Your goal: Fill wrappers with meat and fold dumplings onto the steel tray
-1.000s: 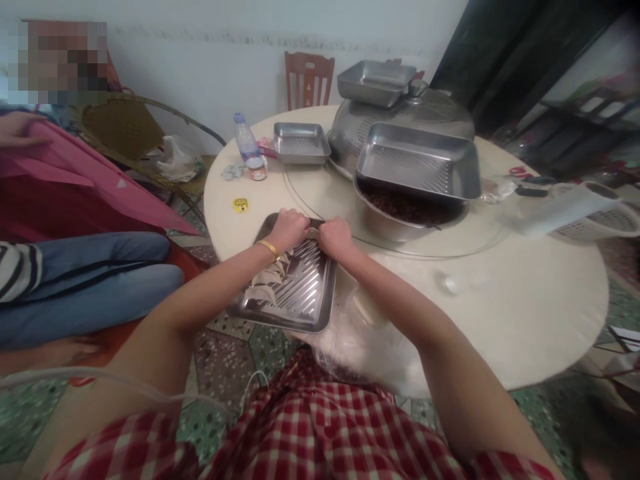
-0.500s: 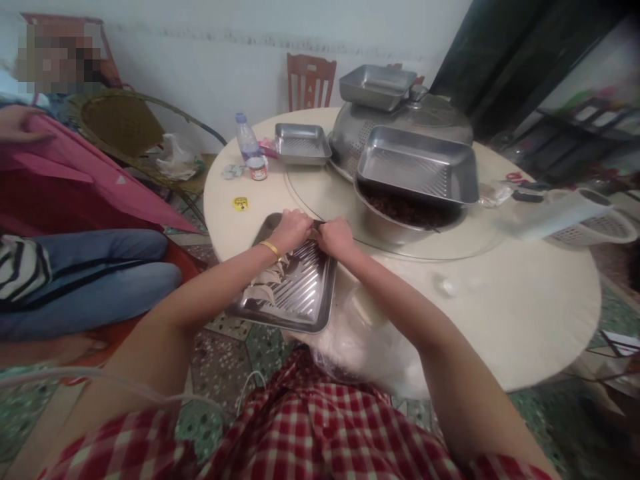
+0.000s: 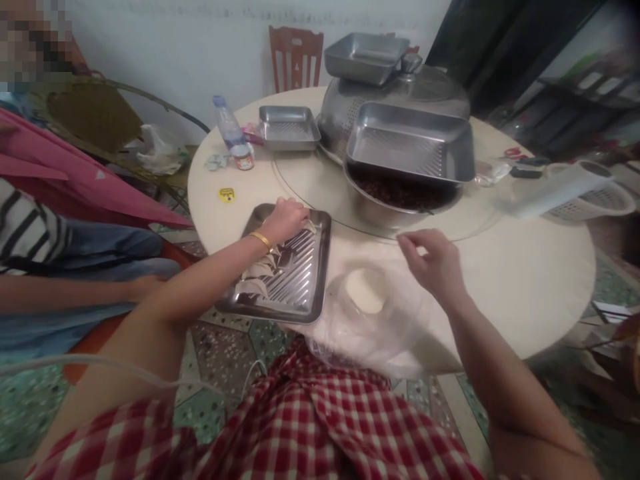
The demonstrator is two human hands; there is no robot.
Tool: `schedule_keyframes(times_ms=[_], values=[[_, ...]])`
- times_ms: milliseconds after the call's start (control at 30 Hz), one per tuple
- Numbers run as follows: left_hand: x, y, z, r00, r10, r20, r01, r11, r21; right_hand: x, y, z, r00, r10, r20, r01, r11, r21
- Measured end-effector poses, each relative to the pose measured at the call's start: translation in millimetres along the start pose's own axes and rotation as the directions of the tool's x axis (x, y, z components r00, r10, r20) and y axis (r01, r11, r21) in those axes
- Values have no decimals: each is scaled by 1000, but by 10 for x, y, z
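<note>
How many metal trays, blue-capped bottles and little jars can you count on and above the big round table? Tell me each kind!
Metal trays: 4 (dumpling tray, small tray, high tray, bowl-top tray)
Blue-capped bottles: 1
Little jars: 1
Total: 6

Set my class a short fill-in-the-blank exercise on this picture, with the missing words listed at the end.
1. The person wears a gold bracelet by the ____ hand.
2. Counting the front tray, which holds folded dumplings, ____ rectangular metal trays are in view.
3. The pale round piece lies between the front tray and the ____ hand.
4. The person's checked clothing is white and ____.

Missing words: left; four; right; red.
</note>
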State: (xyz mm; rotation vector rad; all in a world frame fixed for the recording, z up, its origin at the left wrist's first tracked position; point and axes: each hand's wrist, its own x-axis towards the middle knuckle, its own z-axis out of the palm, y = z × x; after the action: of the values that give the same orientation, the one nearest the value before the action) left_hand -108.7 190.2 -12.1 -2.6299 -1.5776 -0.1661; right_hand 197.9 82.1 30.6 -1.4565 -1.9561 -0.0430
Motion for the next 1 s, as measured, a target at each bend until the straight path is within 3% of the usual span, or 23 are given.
schedule_keyframes(times_ms=[100, 200, 600, 833, 1000], values=[[-15, 19, -1, 1000, 7, -8, -7, 1000, 21, -297, 205, -113, 972, 50, -229, -40, 998, 48], [-22, 36, -17, 999, 38, -13, -38, 998, 50, -544, 324, -139, 942, 124, -313, -104, 991, 80], [63, 52, 1, 978, 203, 38, -207, 964, 167, -1102, 506, -115, 854, 211, -475, -206, 976, 64], [77, 76, -21, 949, 302, 91, -315, 927, 205, -1278, 581, -42, 820, 308, -482, -277, 951, 136], [99, 99, -12, 946, 316, 78, -325, 918, 228, -1342, 597, 10, 827, 315, -466, -280, 949, 144]])
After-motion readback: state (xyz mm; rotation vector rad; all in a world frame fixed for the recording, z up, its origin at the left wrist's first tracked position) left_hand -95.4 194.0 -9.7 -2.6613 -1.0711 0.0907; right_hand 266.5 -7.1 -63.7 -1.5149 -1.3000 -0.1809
